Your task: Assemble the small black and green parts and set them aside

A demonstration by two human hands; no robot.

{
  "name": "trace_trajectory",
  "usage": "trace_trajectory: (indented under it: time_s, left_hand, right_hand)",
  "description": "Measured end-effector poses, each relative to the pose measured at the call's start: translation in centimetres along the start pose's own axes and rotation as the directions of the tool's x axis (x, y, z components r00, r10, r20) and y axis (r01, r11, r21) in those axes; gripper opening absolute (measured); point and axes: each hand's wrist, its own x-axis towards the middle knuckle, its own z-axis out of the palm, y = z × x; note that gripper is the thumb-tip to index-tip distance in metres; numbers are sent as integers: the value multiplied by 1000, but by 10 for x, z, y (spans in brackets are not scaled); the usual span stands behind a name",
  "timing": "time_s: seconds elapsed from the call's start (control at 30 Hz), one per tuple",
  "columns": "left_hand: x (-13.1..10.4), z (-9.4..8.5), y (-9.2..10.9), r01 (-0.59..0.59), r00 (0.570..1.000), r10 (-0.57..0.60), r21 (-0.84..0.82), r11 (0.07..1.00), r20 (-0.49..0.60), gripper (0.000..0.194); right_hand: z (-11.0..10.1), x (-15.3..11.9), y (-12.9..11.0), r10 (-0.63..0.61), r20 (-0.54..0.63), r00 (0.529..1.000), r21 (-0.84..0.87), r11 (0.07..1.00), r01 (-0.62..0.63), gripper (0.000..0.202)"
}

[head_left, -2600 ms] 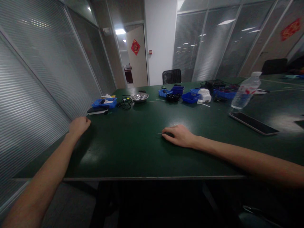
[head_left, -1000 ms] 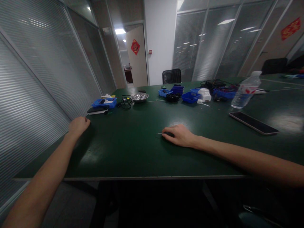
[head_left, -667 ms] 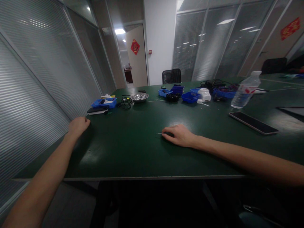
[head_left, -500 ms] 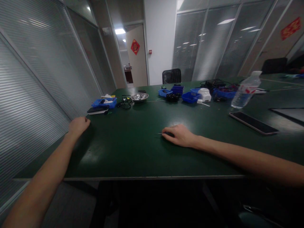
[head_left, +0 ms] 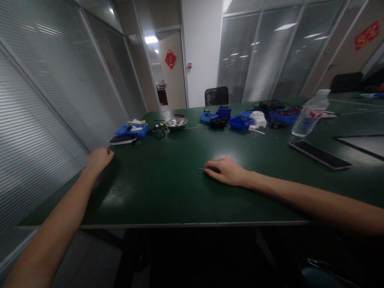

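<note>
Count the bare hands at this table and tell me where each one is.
2: the left hand by the table's left edge, and the right hand nearer the middle, closed around a thin, dark-handled tool.

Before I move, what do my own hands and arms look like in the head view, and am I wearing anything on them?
Your left hand and right hand are ungloved, with no ring visible. The left forearm and right forearm show no sleeve, watch or bracelet. Some fingers are hidden, and I can't tell about sleeves higher up.
</note>
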Motion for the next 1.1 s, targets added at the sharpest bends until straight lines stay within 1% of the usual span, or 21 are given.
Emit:
trace_trajectory:
  time_s: [0.33, 0.6, 0.8, 0.87, 0.97, 1.03, 1.1]
  left_hand:
    - [-3, -4, 3, 7, 1000, -7, -49, 999, -3, 48]
    - [-4, -7, 3, 48, 998, -46, -75, 996, 33, 49]
    - [-2, -6, 0, 78, 996, -74, -109, 991, 42, 48]
    - [-2, -6, -1, 66, 997, -60, -125, 990, 46, 44]
    - [-2, -8, 0, 17, 999, -10, -161, 987, 45, 37]
    - [-2, -11, 8, -31, 997, 44, -197, 980, 61, 34]
    - [-2, -13, 23, -92, 990, 116, -241, 966, 86, 31]
  right_hand:
    - [0, 0, -1, 0, 0, 1000, -8, 1000, 0, 41]
    - [3, 0, 1, 0, -14, 1000, -20, 1000, -1, 39]
    - [2, 0, 1, 7, -3, 1000, -21, 1000, -7, 39]
    - [2, 0, 2, 6, -5, 1000, -26, 1000, -6, 39]
    - [3, 0, 2, 6, -8, 1000, -27, 1000, -6, 39]
    - [2, -1, 3, 4, -3, 1000, -24, 1000, -4, 39]
    - [2, -1, 2, 7, 3, 1000, -29, 1000, -7, 40]
